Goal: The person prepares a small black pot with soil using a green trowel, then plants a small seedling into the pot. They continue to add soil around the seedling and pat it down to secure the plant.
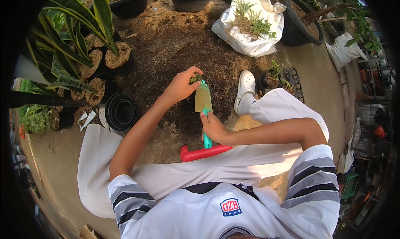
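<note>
My right hand [215, 128] is closed round the turquoise handle of a garden trowel [203, 98]. Its worn blade points away from me, with the tip over a round black pot [214, 87]. At the same pot, the fingers of my left hand [181, 85] pinch a small green plant [195, 78]. The plant is beside the trowel's tip, and its lower part is hidden. Most of the pot is covered by my left hand and the blade. Just below the trowel handle lies a red, bent, handle-shaped object [204, 153], close to my trouser leg.
Dark loose soil [162, 43] spreads around the pot. Nested black pots [121, 110] and potted snake plants [100, 26] stand at left. Beyond my shoe [246, 89] are a white sack [221, 27] with uprooted plants, a small potted plant [271, 78] and a black tray [293, 81].
</note>
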Demonstrator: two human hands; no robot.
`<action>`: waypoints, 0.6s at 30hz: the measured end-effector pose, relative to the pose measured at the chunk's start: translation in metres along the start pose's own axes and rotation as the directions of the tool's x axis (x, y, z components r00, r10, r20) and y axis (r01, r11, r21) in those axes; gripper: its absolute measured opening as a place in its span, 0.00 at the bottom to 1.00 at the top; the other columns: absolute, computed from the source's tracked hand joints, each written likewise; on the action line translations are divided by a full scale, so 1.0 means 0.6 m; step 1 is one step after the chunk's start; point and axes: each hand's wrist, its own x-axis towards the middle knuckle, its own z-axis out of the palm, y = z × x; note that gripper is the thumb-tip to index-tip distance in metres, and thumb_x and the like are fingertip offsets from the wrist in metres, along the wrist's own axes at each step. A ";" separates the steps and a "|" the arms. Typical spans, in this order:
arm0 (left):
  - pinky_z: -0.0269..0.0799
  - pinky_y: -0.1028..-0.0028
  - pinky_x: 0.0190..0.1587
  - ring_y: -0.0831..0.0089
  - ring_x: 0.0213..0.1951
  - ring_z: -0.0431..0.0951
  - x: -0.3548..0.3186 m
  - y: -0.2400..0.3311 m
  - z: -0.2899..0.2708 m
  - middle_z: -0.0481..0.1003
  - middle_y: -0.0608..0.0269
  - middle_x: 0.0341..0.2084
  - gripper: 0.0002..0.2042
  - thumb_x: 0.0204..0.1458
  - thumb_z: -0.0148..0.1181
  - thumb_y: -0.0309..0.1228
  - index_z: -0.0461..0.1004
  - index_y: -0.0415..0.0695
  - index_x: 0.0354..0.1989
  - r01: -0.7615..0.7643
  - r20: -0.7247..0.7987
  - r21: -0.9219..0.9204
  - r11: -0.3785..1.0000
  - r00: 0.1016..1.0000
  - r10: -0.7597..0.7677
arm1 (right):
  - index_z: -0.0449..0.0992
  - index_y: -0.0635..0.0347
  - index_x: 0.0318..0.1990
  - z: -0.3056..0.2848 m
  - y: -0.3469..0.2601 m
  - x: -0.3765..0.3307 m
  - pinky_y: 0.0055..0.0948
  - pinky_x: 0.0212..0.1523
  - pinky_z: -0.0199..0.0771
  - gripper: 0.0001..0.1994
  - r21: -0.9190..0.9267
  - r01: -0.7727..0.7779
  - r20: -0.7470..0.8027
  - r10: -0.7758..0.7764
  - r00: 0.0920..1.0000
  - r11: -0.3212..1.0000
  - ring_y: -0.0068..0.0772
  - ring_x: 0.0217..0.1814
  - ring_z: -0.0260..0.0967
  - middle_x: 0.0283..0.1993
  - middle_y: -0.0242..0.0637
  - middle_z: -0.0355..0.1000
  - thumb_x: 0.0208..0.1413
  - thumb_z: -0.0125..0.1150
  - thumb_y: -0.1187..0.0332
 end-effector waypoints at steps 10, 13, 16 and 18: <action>0.70 0.72 0.31 0.81 0.27 0.71 -0.012 0.020 -0.006 0.74 0.63 0.34 0.15 0.62 0.61 0.25 0.71 0.43 0.56 0.153 -0.006 -0.043 0.987 0.988 -0.153 | 0.83 0.64 0.45 -0.204 -0.158 -0.079 0.47 0.44 0.79 0.18 -0.991 0.087 0.099 0.115 0.988 0.098 0.51 0.52 0.81 0.47 0.49 0.82 0.62 0.59 0.56; 0.69 0.73 0.30 0.81 0.27 0.72 -0.016 -0.003 -0.006 0.73 0.62 0.35 0.14 0.63 0.60 0.25 0.71 0.43 0.56 0.085 -0.026 0.012 0.996 0.996 -0.084 | 0.84 0.62 0.37 -0.241 -0.191 -0.093 0.41 0.33 0.80 0.12 -0.961 0.127 0.145 -0.056 0.988 -0.245 0.42 0.39 0.84 0.36 0.42 0.83 0.59 0.60 0.63; 0.69 0.75 0.29 0.81 0.27 0.73 -0.013 0.007 -0.004 0.73 0.62 0.35 0.13 0.63 0.60 0.25 0.71 0.41 0.55 0.080 -0.003 0.004 0.997 0.997 -0.080 | 0.87 0.55 0.34 -0.244 -0.244 -0.089 0.35 0.31 0.79 0.07 -0.943 -0.055 -0.020 -0.110 0.994 -0.327 0.36 0.39 0.84 0.37 0.37 0.84 0.52 0.64 0.67; 0.71 0.71 0.34 0.75 0.32 0.76 -0.015 -0.002 0.001 0.75 0.59 0.35 0.13 0.63 0.61 0.26 0.72 0.41 0.54 0.097 -0.022 -0.008 0.995 0.995 -0.098 | 0.88 0.51 0.36 -0.227 -0.282 -0.077 0.34 0.32 0.79 0.07 -0.956 -0.092 -0.033 -0.209 0.977 -0.279 0.36 0.40 0.84 0.38 0.34 0.84 0.53 0.64 0.68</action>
